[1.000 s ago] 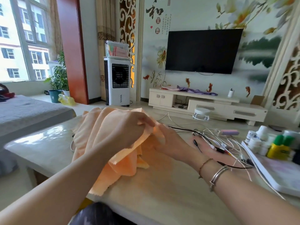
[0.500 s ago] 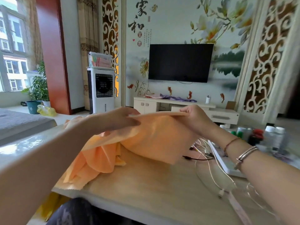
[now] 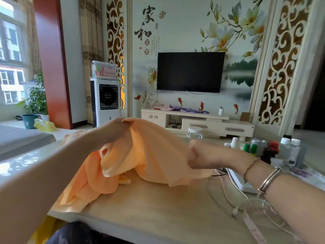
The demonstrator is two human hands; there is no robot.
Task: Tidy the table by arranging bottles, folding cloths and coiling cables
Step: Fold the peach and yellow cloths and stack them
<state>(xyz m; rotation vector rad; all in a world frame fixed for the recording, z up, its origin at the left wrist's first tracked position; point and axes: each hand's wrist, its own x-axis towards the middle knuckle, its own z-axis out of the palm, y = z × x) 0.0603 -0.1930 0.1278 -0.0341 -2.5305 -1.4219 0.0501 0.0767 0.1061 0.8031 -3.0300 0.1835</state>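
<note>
Cloth point(image 3: 149, 155), orange, is lifted off the worktop point(image 3: 158, 208) between both hands. Left hand point(image 3: 112, 131) pinches its top edge at the highest point; right hand point(image 3: 198, 155), lower and to the right of that grip, is clenched on another part. Below both grips the rest drapes onto the worktop. Right of the right-hand grip lie cables point(image 3: 228, 187) and bottles point(image 3: 274, 150).

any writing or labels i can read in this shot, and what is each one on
"家和", large black brush characters on the wall mural.
"富贵", small red seal characters beneath them on the mural.
Small columns of calligraphy beside them: too small to read.
Bottles at the table's right: labels blurred, unreadable.
Air cooler: a small mark low on the front, illegible.
</note>
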